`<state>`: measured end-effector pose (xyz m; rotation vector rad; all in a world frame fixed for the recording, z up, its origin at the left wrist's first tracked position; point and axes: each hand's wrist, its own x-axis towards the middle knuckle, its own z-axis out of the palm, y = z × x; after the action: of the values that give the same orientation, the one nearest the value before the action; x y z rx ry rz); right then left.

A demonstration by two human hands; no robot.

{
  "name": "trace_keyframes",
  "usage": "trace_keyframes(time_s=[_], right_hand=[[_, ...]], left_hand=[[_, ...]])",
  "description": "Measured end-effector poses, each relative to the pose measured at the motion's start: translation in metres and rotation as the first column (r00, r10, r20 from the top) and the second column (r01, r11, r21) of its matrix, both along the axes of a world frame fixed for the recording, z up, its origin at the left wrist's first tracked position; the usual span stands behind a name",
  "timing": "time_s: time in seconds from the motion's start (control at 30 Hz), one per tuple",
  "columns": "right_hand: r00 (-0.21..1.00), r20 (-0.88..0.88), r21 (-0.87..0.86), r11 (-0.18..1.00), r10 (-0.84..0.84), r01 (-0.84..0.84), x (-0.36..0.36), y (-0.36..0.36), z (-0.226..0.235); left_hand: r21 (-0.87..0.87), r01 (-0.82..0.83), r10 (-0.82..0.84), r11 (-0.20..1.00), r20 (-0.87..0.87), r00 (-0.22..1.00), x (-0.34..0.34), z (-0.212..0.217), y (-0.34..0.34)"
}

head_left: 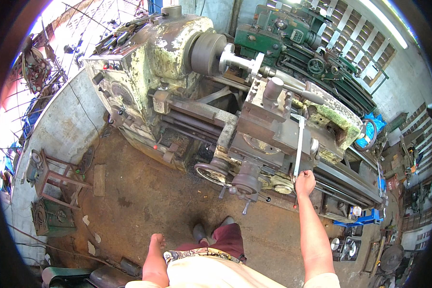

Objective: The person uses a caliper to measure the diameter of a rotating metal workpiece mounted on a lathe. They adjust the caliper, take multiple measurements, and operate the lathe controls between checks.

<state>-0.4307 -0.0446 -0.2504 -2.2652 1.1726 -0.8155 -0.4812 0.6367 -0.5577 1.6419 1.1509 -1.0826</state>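
Right grip [305, 183] is clamping the metal bar [300, 145] at its near end, left grip [158, 240] is looking too unclear to tell, and uneven pulling could be slipping it loose from the right's hold

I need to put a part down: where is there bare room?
Mostly bare floor lies between the flat board and the lathe handwheel. Crowded: the headstock top, strewn with tools, and the carriage beside the right hand and long silver handle.

silver bar [299, 146], mottled cream-grey lathe [261, 120], maroon trousers [228, 238]
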Motion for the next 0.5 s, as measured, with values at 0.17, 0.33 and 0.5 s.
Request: trace_keyframes(time_s=[0.17,0.33,0.5], right_hand=[[1.000,0.012,-0.015,1.000,0.009,-0.009,-0.001,0.001,0.000],[1.000,0.001,0.010,1.000,-0.010,0.010,0.000,-0.003,-0.004],[1.000,-0.014,-0.001,1.000,-0.007,0.007,0.000,-0.009,-0.010]], left_hand=[[-0.002,0.081,-0.081,0.997,-0.043,0.996,-0.001,-0.008,0.005],[0.026,-0.026,0.025,0.999,0.036,0.999,-0.004,-0.008,0.002],[0.001,0.004,-0.004,1.000,0.030,1.000,-0.002,-0.005,0.001]])
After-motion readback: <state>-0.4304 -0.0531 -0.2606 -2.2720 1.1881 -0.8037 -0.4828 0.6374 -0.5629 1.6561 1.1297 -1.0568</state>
